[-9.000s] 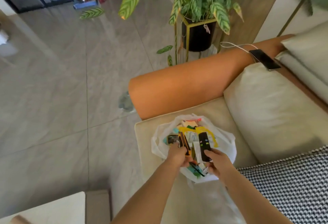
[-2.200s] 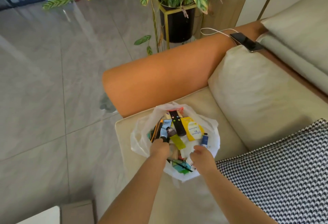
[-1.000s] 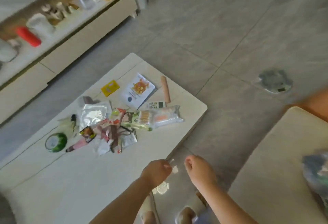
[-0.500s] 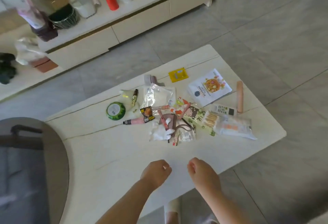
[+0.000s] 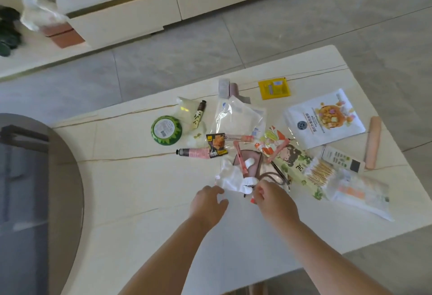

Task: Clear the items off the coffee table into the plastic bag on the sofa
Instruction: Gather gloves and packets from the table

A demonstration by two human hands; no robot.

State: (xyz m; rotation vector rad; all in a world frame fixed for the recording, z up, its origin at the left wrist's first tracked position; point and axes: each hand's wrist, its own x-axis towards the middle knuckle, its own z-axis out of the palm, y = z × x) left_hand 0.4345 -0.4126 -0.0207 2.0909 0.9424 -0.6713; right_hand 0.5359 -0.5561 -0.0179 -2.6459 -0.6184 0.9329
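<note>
The white coffee table (image 5: 145,201) carries a loose pile of small items. A crumpled white wrapper (image 5: 233,177) lies at the pile's near edge. My left hand (image 5: 208,203) hovers just beside it, fingers loosely curled, holding nothing. My right hand (image 5: 273,201) has its fingers curled down at the wrapper's right end, over a small red piece (image 5: 252,200); whether it pinches anything is hidden. Farther off lie a green round tin (image 5: 166,130), a pink tube (image 5: 194,152), a clear bag (image 5: 238,117), a white snack pouch (image 5: 323,119) and a white remote (image 5: 342,160). The plastic bag and sofa are out of view.
A yellow sachet (image 5: 274,88), a pink sausage stick (image 5: 372,142) and a cotton-swab bag (image 5: 355,189) lie toward the table's right side. A low white cabinet (image 5: 163,7) runs along the back. A grey rounded seat (image 5: 30,177) stands at the left.
My view turned from the bag on the sofa to the coffee table. Both hands moved forward from the table's near edge to the white wrapper in the pile.
</note>
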